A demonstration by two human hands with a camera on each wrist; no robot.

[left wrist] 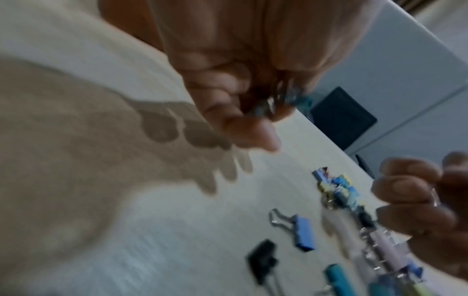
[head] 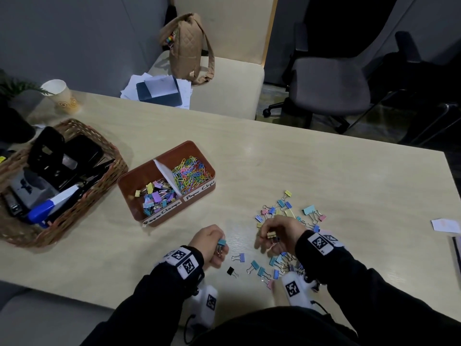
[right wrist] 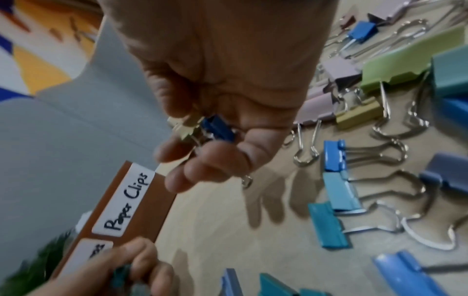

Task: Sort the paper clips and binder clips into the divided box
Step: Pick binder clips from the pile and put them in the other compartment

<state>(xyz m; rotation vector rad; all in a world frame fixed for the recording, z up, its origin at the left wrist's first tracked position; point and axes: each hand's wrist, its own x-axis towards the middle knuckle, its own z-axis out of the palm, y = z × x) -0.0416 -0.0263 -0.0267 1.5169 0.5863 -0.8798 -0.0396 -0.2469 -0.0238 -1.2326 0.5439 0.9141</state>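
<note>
The brown divided box point(head: 129, 186) sits left of centre; its near compartment holds pastel binder clips point(head: 156, 198), its far one coloured paper clips point(head: 190, 173). My left hand point(head: 212, 244) grips a teal binder clip point(head: 221, 242) with others, low over the table; in the left wrist view the hand point(left wrist: 253, 90) curls round blurred clips point(left wrist: 283, 100). My right hand point(head: 279, 237) pinches a yellow clip point(head: 271, 234); the right wrist view shows yellow and dark blue clips point(right wrist: 202, 128) in its fingers point(right wrist: 210, 160). Loose binder clips point(head: 289, 208) lie scattered beyond and under it.
A wicker basket point(head: 104, 146) of office tools stands at the left. A paper cup point(head: 62, 96) is at the far left corner. A small black clip point(head: 230, 270) and a blue one point(head: 240, 257) lie between my hands. A paper slip point(head: 445, 225) lies at the right edge.
</note>
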